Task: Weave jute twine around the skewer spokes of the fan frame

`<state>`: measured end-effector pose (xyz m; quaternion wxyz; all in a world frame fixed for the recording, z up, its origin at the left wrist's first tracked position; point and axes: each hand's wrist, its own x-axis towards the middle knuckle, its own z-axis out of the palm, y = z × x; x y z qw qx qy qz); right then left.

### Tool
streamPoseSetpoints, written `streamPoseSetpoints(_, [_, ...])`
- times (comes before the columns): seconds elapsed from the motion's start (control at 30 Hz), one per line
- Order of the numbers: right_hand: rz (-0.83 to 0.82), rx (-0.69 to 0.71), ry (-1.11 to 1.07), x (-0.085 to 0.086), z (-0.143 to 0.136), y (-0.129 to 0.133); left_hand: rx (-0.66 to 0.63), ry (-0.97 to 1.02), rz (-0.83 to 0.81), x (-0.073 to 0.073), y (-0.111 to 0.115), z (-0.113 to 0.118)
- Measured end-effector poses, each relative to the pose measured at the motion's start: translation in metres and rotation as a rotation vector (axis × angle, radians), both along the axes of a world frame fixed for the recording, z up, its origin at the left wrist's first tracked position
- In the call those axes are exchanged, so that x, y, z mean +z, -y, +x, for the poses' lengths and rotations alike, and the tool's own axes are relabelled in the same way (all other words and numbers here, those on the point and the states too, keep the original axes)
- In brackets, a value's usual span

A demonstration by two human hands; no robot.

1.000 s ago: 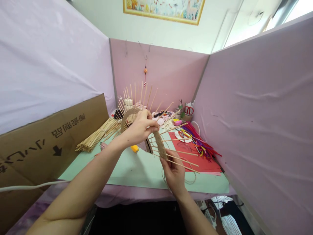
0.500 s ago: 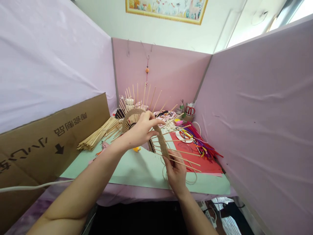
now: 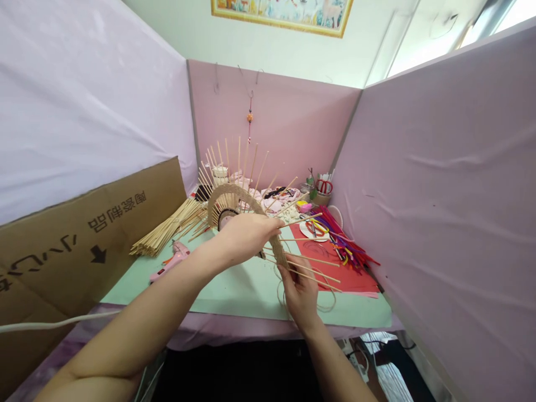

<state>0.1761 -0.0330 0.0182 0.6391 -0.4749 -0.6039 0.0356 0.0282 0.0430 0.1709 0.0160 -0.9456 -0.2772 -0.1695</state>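
A sunburst frame stands tilted above the table, its twine-woven band (image 3: 224,192) crossed by thin wooden sticks (image 3: 254,162) that fan outward. A smaller dark-edged inner ring (image 3: 228,213) shows partly behind my left forearm. My left hand (image 3: 253,231) is curled over the band's right part, among the sticks, its fingertips mostly hidden. Lower down, my right hand (image 3: 300,287) grips the band's lower right end, thumb in front and fingers behind among the sticks. Loose twine (image 3: 329,301) loops beside my right hand and down onto the table.
A pink glue gun (image 3: 171,262) lies at left, near a bundle of wooden sticks (image 3: 165,226) and a cardboard sheet (image 3: 96,245). At right are red paper (image 3: 322,273), colourful pipe cleaners (image 3: 352,245) and red-handled scissors (image 3: 324,186) in a pot. Fabric partitions surround the table.
My left hand has moved down along the band, its fingers now bent over it. My right hand keeps its grip. The glue gun shows more fully, and the view has shifted slightly.
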Motion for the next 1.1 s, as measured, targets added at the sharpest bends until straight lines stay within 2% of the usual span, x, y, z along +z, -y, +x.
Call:
streamPoseSetpoints(0.17, [0.034, 0.022, 0.005, -0.003, 0.0, -0.001, -0.025, -0.012, -0.137, 0.006, -0.004, -0.003])
streamPoseSetpoints(0.27, [0.04, 0.029, -0.001, -0.003, 0.0, -0.001, 0.008, -0.016, -0.181, 0.007, -0.004, -0.003])
streamPoseSetpoints(0.5, [-0.01, 0.071, 0.022, -0.004, 0.005, 0.0, 0.023, 0.005, -0.163, 0.007, -0.002, -0.001])
streamPoseSetpoints(0.7, [-0.11, 0.07, 0.104, -0.003, 0.03, 0.009, 0.04, 0.018, -0.165, 0.007, -0.004, -0.001])
streamPoseSetpoints(0.8, [-0.129, 0.066, 0.08, 0.004, 0.048, 0.019, 0.043, 0.028, -0.17, 0.006, -0.004, -0.001])
streamPoseSetpoints(0.93, [-0.174, 0.113, -0.123, 0.019, 0.069, 0.034, 0.024, 0.018, -0.156, 0.005, -0.004, 0.0])
streamPoseSetpoints(1.03, [-0.13, 0.184, -0.311, 0.033, 0.079, 0.044, 0.029, 0.004, -0.145, 0.005, -0.003, 0.002])
streamPoseSetpoints(1.1, [-0.079, 0.223, -0.358, 0.044, 0.08, 0.05, 0.029, -0.01, -0.137, 0.005, -0.003, 0.003])
